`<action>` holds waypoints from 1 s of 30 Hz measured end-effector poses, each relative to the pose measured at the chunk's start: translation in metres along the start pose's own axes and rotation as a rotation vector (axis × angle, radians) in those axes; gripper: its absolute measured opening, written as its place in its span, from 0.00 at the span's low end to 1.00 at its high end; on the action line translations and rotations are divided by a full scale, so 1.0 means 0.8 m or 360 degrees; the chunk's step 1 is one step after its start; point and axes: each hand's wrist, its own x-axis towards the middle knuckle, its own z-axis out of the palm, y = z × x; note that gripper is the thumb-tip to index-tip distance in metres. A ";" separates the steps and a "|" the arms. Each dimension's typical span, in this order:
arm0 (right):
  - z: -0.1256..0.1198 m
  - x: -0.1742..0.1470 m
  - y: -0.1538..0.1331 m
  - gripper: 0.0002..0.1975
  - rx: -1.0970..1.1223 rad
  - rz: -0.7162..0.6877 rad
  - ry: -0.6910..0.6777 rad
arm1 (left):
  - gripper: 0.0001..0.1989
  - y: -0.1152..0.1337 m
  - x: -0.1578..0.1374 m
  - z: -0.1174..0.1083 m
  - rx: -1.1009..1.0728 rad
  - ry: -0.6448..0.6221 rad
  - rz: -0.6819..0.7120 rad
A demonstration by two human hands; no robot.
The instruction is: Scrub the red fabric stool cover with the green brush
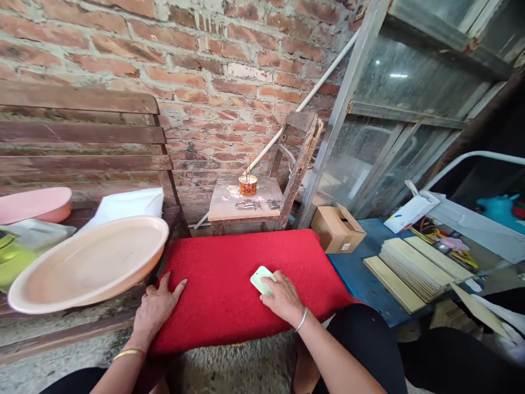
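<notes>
A red cloth [217, 290] covers a low, flat surface in front of me. My left hand [158, 306] rests on its left edge, fingers spread, holding nothing. In my right hand [284, 295] is a flat, pale green block with rounded corners [261, 280] and a small hole near one end. It sits against the red cloth, right of its middle, with my fingers and thumb around its near end. The block's underside is hidden, so I cannot tell its exact kind.
Left, a wooden bench [82, 134] bears a large peach basin [94, 262] and a pink basin [36, 205]. A small wooden stand [223, 202] holds a joss-stick cup [248, 186] and padlocks. Right are a cardboard box [334, 232] and stacked pale strips [414, 268] on a blue surface.
</notes>
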 end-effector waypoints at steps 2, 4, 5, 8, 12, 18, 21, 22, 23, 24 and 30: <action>-0.009 0.002 0.021 0.24 -0.0034 0.0100 0.0007 | 0.41 -0.001 0.000 -0.001 -0.0021 -0.0011 -0.0002; -0.023 0.000 0.051 0.24 -0.0091 0.0248 0.0031 | 0.41 0.000 0.000 -0.003 -0.0023 -0.0009 -0.0004; -0.031 -0.002 0.067 0.24 -0.0127 0.0331 0.0052 | 0.41 0.001 0.000 -0.004 -0.0015 -0.0006 -0.0005; -0.051 -0.014 0.107 0.24 -0.0242 0.0562 0.0133 | 0.40 0.006 -0.002 -0.007 0.0005 -0.0005 -0.0010; -0.054 -0.023 0.109 0.25 -0.0288 0.0578 0.0191 | 0.39 0.010 -0.004 -0.011 -0.0018 -0.0009 -0.0030; -0.009 -0.011 0.025 0.22 -0.0137 0.0134 0.0116 | 0.39 0.004 -0.002 -0.006 -0.0052 0.0026 0.0002; 0.000 -0.003 0.010 0.21 -0.0104 0.0070 0.0098 | 0.39 0.002 -0.001 -0.004 -0.0046 0.0012 0.0007; -0.002 -0.001 0.014 0.21 -0.0105 0.0091 0.0095 | 0.39 0.002 -0.001 -0.004 -0.0044 0.0011 0.0005; -0.006 -0.001 0.022 0.21 -0.0110 0.0130 0.0094 | 0.39 0.002 -0.001 -0.005 -0.0043 0.0012 0.0003; -0.011 -0.001 0.034 0.21 -0.0121 0.0185 0.0095 | 0.38 0.003 -0.001 -0.005 -0.0043 0.0014 -0.0001; -0.053 -0.019 0.117 0.23 -0.0275 0.0640 0.0176 | 0.39 0.006 -0.003 -0.008 -0.0046 0.0001 -0.0011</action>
